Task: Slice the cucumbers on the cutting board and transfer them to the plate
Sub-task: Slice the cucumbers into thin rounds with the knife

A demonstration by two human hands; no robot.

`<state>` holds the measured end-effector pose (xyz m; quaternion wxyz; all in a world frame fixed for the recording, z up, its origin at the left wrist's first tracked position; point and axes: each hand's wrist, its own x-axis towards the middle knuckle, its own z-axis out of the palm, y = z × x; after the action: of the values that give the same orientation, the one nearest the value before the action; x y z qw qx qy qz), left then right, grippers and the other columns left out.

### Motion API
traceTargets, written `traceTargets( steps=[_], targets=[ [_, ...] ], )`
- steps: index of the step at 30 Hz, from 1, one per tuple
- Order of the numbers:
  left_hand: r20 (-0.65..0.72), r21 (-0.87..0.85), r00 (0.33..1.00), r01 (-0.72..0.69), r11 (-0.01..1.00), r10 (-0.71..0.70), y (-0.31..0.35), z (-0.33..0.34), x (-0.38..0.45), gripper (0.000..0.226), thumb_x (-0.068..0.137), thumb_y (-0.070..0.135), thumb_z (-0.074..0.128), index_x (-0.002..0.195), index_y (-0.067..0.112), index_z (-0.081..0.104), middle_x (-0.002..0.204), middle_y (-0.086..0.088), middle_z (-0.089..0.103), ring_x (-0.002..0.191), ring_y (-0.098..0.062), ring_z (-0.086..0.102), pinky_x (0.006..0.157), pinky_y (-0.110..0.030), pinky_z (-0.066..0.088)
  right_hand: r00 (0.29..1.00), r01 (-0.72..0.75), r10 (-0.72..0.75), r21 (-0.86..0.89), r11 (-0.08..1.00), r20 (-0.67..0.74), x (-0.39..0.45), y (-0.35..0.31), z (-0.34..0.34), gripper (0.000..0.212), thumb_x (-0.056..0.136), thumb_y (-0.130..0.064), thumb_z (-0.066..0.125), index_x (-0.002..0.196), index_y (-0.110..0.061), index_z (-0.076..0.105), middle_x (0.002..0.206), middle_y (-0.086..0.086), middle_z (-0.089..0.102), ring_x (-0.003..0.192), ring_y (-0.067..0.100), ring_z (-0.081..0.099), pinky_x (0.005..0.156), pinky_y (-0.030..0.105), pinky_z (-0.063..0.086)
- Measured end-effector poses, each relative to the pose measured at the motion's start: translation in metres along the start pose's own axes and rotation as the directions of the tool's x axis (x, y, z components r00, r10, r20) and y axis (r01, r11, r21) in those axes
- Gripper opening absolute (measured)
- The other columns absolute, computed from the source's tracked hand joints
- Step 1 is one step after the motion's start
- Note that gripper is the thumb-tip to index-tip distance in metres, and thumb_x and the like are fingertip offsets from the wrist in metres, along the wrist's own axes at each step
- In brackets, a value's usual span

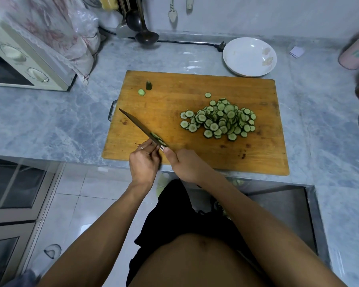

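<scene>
Many thin green-rimmed cucumber slices (pixel 220 120) heaped on cutting board (pixel 174 100), right hand (pixel 184 164) grip curled round knife (pixel 137 126), left hand (pixel 144 162) fingers pinching slices off blade

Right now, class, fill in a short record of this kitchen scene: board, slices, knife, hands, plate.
board: wooden cutting board on the grey counter
slices: pile of cucumber slices on the board's right half; cucumber end at far left
knife: blade angled over the board, slices stuck to it
right hand: grips the handle
left hand: fingers at the blade
plate: white, beyond the board, no slices in it
</scene>
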<state>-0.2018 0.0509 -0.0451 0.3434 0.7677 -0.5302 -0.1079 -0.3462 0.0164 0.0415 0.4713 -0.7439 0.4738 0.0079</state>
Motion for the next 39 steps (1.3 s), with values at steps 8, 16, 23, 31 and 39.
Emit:
traceTargets(
  steps=[8, 16, 23, 31, 39],
  targets=[
    [-0.055, -0.069, 0.997, 0.058, 0.996, -0.062, 0.003, -0.002, -0.001, 0.017, 0.083, 0.004, 0.068, 0.098, 0.005, 0.076, 0.108, -0.009, 0.072, 0.097, -0.023, 0.067, 0.089, -0.011, 0.041, 0.999, 0.026, -0.025, 0.013, 1.0, -0.031, -0.009, 0.005, -0.01, 0.062, 0.106, -0.046, 0.026, 0.057, -0.014, 0.046, 0.057, -0.002, 0.05, 0.055, 0.008, 0.046, 0.052, 0.023, 0.031],
    [-0.048, -0.071, 0.999, 0.014, 0.997, -0.017, 0.007, -0.008, 0.002, 0.018, 0.074, 0.0, 0.056, 0.075, 0.0, 0.073, 0.082, -0.015, 0.072, 0.071, -0.03, 0.064, 0.062, -0.021, 0.039, 0.998, 0.066, -0.065, -0.062, 0.996, 0.021, -0.032, 0.006, -0.012, 0.058, 0.106, -0.048, 0.025, 0.064, -0.011, 0.042, 0.065, 0.009, 0.049, 0.059, 0.018, 0.046, 0.059, 0.035, 0.029],
    [-0.046, -0.067, 0.999, 0.022, 0.997, -0.025, 0.002, -0.005, 0.0, 0.021, 0.074, 0.006, 0.053, 0.075, 0.005, 0.074, 0.081, -0.01, 0.073, 0.071, -0.027, 0.064, 0.062, -0.017, 0.037, 0.999, 0.042, -0.042, -0.009, 0.999, 0.014, -0.039, 0.002, -0.014, 0.067, 0.106, -0.046, 0.026, 0.087, 0.008, 0.062, 0.092, 0.027, 0.064, 0.088, 0.036, 0.06, 0.071, 0.037, 0.041],
    [-0.072, -0.08, 0.997, 0.027, 0.996, -0.032, 0.006, -0.006, 0.001, 0.021, 0.07, 0.001, 0.049, 0.067, 0.003, 0.07, 0.07, -0.011, 0.069, 0.06, -0.028, 0.058, 0.054, -0.018, 0.03, 0.998, 0.057, -0.056, -0.048, 0.997, 0.018, -0.029, 0.004, -0.005, 0.054, 0.107, -0.044, 0.027, 0.063, -0.015, 0.038, 0.062, 0.005, 0.044, 0.057, 0.013, 0.043, 0.064, 0.031, 0.03],
    [-0.07, -0.083, 0.997, 0.028, 0.996, -0.034, 0.005, -0.006, 0.002, 0.018, 0.069, 0.0, 0.05, 0.066, 0.003, 0.068, 0.07, -0.012, 0.067, 0.061, -0.028, 0.056, 0.054, -0.019, 0.028, 0.998, 0.061, -0.061, -0.043, 0.997, -0.001, -0.021, 0.002, -0.006, 0.053, 0.107, -0.043, 0.028, 0.064, -0.015, 0.041, 0.067, 0.011, 0.052, 0.068, 0.026, 0.05, 0.063, 0.034, 0.035]
  ],
)
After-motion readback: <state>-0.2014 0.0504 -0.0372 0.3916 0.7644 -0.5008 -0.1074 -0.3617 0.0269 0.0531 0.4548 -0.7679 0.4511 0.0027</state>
